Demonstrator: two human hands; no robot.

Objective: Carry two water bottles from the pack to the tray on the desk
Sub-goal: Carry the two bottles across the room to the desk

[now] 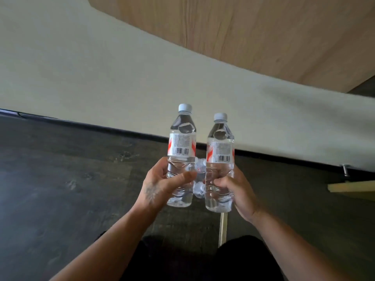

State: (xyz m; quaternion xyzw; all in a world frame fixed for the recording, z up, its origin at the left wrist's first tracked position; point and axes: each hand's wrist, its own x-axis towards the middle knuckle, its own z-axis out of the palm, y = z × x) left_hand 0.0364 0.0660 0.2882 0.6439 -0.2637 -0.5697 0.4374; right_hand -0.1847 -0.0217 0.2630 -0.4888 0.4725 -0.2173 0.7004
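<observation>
I hold two clear water bottles upright in front of me, side by side and a little apart. My left hand (162, 185) grips the lower half of the left bottle (181, 147), which has a pale cap and a white and red label. My right hand (235, 189) grips the lower half of the right bottle (220, 151), of the same kind. Between and behind them, part of the plastic-wrapped pack (199, 179) shows on the floor. No tray or desk top is in view.
Dark floor (60, 179) lies below. A cream wall (101, 78) with a black baseboard (121, 130) runs across, wood panelling (263, 27) above. A pale wooden strip (351, 186) and a metal bolt (345, 169) sit at right. A thin light slat (223, 230) runs under my hands.
</observation>
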